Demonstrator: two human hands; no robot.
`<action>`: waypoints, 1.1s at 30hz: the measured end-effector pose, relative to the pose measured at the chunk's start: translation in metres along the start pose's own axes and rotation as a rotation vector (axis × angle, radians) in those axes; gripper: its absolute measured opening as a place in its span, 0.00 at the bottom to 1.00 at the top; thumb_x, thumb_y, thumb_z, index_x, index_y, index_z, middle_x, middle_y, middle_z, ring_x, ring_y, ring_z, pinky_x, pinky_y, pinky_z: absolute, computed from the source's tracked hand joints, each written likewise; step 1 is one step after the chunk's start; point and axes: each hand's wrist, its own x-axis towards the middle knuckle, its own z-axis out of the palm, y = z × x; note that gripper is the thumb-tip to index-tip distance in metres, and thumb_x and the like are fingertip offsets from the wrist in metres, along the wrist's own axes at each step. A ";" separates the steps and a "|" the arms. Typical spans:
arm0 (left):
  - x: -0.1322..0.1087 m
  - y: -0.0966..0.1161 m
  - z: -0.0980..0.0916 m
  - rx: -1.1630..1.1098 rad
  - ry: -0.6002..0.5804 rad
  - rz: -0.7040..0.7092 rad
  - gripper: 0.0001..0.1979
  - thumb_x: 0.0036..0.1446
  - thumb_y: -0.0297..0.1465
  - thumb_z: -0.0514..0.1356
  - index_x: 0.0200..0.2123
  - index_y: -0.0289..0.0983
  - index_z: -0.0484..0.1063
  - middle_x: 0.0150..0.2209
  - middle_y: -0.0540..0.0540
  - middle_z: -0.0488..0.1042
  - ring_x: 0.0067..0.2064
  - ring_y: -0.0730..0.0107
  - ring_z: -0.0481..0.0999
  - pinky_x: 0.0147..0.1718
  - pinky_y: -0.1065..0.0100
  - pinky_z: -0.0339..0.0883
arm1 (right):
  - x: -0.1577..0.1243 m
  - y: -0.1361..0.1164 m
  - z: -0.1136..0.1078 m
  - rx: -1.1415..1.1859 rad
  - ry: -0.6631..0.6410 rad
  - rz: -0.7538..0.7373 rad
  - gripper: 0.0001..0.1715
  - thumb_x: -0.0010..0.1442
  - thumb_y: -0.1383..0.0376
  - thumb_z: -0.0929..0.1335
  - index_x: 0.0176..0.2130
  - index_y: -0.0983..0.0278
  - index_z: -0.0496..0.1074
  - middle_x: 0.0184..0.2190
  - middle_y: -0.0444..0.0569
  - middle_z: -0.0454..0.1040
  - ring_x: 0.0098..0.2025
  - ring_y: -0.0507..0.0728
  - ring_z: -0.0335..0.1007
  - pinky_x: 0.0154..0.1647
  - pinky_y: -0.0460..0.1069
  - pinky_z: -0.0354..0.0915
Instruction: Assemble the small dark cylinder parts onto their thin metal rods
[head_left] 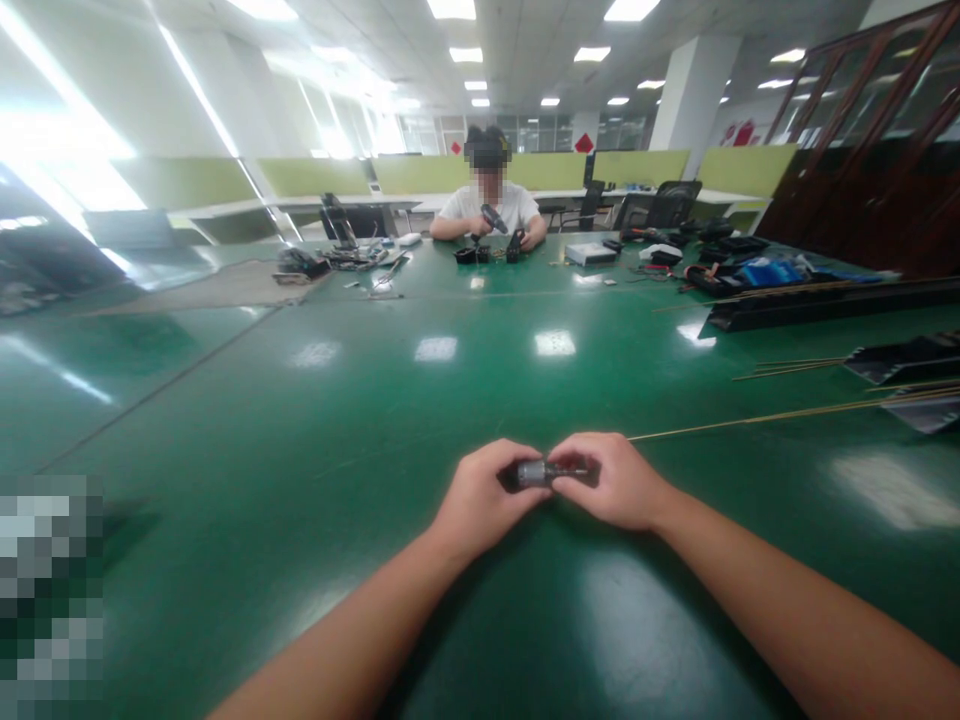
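Note:
Both hands meet at a small grey cylindrical part (532,473) that looks like a little electric motor, lying level just over the green table. My left hand (486,492) is closed around its left end, with thumb and fingers on the metal body. A thin shaft-like piece (574,472) points to the right, and my right hand (619,482) pinches near where it joins the body. The ends are partly hidden by my fingers.
The green table (360,390) spreads all round. Thin brass-coloured rods (750,413) and dark metal channels (817,305) lie to the right. Across the table a person (487,212) holds a power drill (493,218). Tools and parts, with a silver box (590,254), line the far side.

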 end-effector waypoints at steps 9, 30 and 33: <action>0.001 0.000 0.000 -0.001 -0.006 -0.004 0.13 0.50 0.32 0.70 0.40 0.40 0.77 0.38 0.46 0.79 0.39 0.65 0.77 0.41 0.65 0.71 | 0.000 -0.001 0.000 -0.025 0.002 -0.025 0.10 0.52 0.70 0.71 0.38 0.62 0.77 0.33 0.46 0.79 0.33 0.55 0.73 0.36 0.48 0.66; -0.001 0.002 0.001 0.006 -0.002 -0.018 0.13 0.48 0.31 0.71 0.39 0.41 0.78 0.37 0.48 0.79 0.38 0.66 0.77 0.40 0.66 0.70 | -0.001 0.000 0.003 0.001 -0.009 0.018 0.07 0.51 0.69 0.72 0.35 0.63 0.77 0.30 0.46 0.78 0.32 0.54 0.73 0.34 0.47 0.66; -0.001 0.003 0.001 0.005 -0.002 -0.023 0.13 0.47 0.31 0.72 0.39 0.41 0.78 0.37 0.49 0.79 0.38 0.67 0.77 0.40 0.67 0.70 | -0.001 0.002 0.003 0.000 -0.007 0.017 0.06 0.52 0.69 0.72 0.34 0.63 0.78 0.30 0.46 0.78 0.31 0.54 0.72 0.34 0.47 0.65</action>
